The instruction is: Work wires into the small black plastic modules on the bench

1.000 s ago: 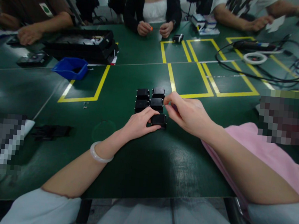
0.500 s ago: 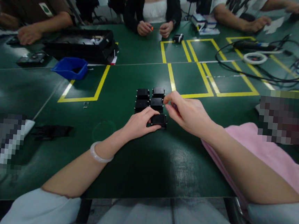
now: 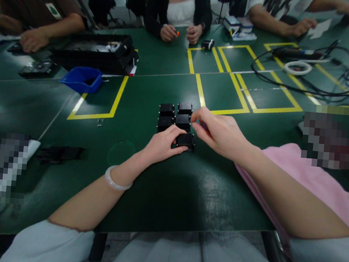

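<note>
Several small black boxy parts with shiny metal pins or screws at their sides stand in two columns on the green table. Thumb and fingers of my left hand close around the nearest black boxy part, which rests on the tabletop. That hand partly covers the left column, whose far black part shows. My right hand is pinched at the right edge of the middle black part in the right column. Whatever lies between its fingertips is too small to make out.
A blue bin and a long black tray stand at the back left. Small metal bits and dark parts lie on the left. On the right are pink cloth and cables. Co-workers' hands rest opposite.
Both my hands and the black parts look the same as half a second ago. Only the co-workers have shifted very slightly.
</note>
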Available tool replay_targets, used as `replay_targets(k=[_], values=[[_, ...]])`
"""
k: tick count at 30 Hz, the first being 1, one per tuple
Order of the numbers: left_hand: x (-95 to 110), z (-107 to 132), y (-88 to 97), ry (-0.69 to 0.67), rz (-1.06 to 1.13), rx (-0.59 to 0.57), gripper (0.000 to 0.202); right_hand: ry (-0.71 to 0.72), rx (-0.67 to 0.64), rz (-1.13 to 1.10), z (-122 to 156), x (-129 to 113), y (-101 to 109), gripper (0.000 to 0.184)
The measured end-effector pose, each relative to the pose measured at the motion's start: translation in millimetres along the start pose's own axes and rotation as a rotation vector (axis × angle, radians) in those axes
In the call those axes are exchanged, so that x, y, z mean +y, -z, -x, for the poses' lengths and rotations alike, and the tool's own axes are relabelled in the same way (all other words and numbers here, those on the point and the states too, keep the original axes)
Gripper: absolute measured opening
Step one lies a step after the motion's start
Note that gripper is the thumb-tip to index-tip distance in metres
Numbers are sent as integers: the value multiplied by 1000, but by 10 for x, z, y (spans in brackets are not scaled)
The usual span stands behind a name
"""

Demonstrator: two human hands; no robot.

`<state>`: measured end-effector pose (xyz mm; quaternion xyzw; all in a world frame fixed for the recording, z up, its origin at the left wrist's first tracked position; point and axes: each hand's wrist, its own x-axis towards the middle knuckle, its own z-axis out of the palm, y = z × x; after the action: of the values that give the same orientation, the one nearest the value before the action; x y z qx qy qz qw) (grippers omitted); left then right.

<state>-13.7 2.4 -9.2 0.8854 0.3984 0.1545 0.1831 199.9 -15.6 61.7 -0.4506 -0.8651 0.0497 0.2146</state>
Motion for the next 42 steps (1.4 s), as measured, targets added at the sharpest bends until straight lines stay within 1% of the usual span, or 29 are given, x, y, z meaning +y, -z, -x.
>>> replay_targets(k=[4, 12, 17, 24, 29, 36, 42], values=[[-13, -3, -15, 2, 4, 1, 42, -8, -9, 19, 2, 12, -14, 31], [-17, 0, -13, 4, 5, -4, 42, 15, 9, 9, -2, 2, -21, 26], [-16, 1, -11, 0, -6, 4, 43, 7, -5, 25, 4, 7, -21, 29], [-1, -6, -3, -5, -18, -1, 42, 10, 14, 13, 4, 1, -22, 26], [-11, -3, -6, 1, -18, -2, 45, 10, 1, 22, 4, 15, -20, 29], [0, -5, -7, 0, -16, 0, 42, 18, 26, -2, 9, 9, -19, 26], [-4, -6, -10, -4, -29, 7, 42, -2, -16, 11, 5, 1, -9, 29]])
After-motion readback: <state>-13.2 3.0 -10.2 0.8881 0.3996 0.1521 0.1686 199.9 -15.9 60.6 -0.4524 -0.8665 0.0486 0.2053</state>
